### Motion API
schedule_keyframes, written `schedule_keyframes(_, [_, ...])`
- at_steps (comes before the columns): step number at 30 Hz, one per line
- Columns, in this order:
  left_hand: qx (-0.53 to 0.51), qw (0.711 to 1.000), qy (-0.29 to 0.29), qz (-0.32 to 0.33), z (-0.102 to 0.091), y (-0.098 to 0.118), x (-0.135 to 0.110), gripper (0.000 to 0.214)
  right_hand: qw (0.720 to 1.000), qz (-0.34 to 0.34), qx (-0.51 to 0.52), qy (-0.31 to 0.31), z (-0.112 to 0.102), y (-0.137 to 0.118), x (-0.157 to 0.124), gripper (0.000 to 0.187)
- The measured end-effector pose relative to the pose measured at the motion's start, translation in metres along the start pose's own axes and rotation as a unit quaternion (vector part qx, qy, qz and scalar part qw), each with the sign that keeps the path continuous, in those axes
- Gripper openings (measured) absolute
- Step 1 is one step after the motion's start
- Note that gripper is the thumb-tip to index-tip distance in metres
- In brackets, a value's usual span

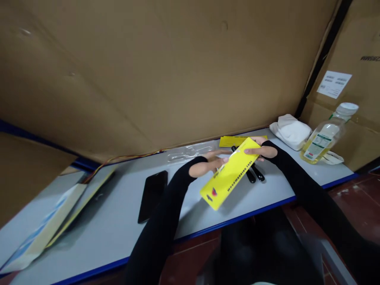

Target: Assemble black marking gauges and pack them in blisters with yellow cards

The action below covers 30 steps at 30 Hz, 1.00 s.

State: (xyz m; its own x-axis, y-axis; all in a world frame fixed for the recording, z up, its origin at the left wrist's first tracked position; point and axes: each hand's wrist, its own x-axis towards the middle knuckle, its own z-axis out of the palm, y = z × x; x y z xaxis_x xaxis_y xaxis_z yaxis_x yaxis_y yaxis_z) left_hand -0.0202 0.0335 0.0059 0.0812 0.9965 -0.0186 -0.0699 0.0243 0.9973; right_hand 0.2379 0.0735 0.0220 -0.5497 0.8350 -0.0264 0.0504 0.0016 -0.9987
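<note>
A yellow backing card printed "WOODWORKING TOOL" is tilted above the table, held between my two hands. My right hand grips its upper end, thumb across the printed face and fingers behind. On the card's left edge lies the thumb of my left hand, its other fingers reaching behind and partly hidden. Black-handled tools lie on the table behind the card, which covers most of them. Further back are more yellow cards and clear plastic blister shells.
A black phone lies left of my left forearm. Flat packets rest at the table's left. To the right stand a bottle of yellow liquid and a white cloth bundle. Cardboard walls the back; the table edge is blue.
</note>
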Motion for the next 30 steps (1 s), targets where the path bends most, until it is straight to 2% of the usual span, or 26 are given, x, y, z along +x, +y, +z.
schedule_keyframes(2, [0.021,0.986,-0.154,-0.057,0.01,-0.002,0.0,0.057,0.999,0.027,0.003,-0.024,0.01,-0.001,0.003,0.058])
schedule_keyframes(3, [0.022,0.974,-0.21,-0.085,0.014,-0.002,-0.001,0.054,0.999,0.038,0.005,-0.021,0.014,0.001,0.005,0.058])
schedule_keyframes(4, [0.018,0.966,-0.237,-0.106,0.017,-0.002,-0.001,0.052,0.999,0.044,0.009,-0.004,0.017,0.005,0.008,0.058])
schedule_keyframes(5, [0.012,0.964,-0.236,-0.118,0.018,-0.002,-0.001,0.052,0.999,0.043,0.015,0.027,0.019,0.009,0.011,0.058])
schedule_keyframes(8, [0.0,0.985,-0.136,-0.104,0.013,-0.002,-0.002,0.059,0.988,0.018,0.027,0.152,0.017,0.023,0.018,0.062])
schedule_keyframes(10, [0.007,0.992,-0.089,-0.087,0.007,-0.004,-0.006,0.065,0.983,0.003,0.028,0.179,0.014,0.028,0.019,0.066])
schedule_keyframes(14, [0.003,0.996,-0.064,-0.056,0.007,-0.012,-0.011,0.065,0.991,0.003,0.038,0.125,0.017,0.024,0.008,0.059])
schedule_keyframes(17, [-0.043,0.998,0.038,0.001,0.014,-0.015,-0.009,0.063,0.996,0.034,0.044,0.073,0.029,0.018,0.0,0.053])
schedule_keyframes(19, [-0.087,0.989,0.115,0.034,0.017,-0.015,-0.005,0.062,0.996,0.049,0.054,0.049,0.038,0.017,-0.001,0.051])
schedule_keyframes(22, [-0.152,0.968,0.191,0.051,0.014,-0.016,0.002,0.065,0.992,0.037,0.075,0.099,0.046,0.021,0.002,0.049])
schedule_keyframes(25, [-0.19,0.953,0.23,0.043,0.01,-0.019,0.005,0.068,0.983,0.02,0.099,0.156,0.048,0.025,0.006,0.05])
schedule_keyframes(30, [-0.208,0.949,0.23,0.059,0.012,-0.021,0.002,0.066,0.968,0.031,0.124,0.214,0.049,0.029,0.011,0.047])
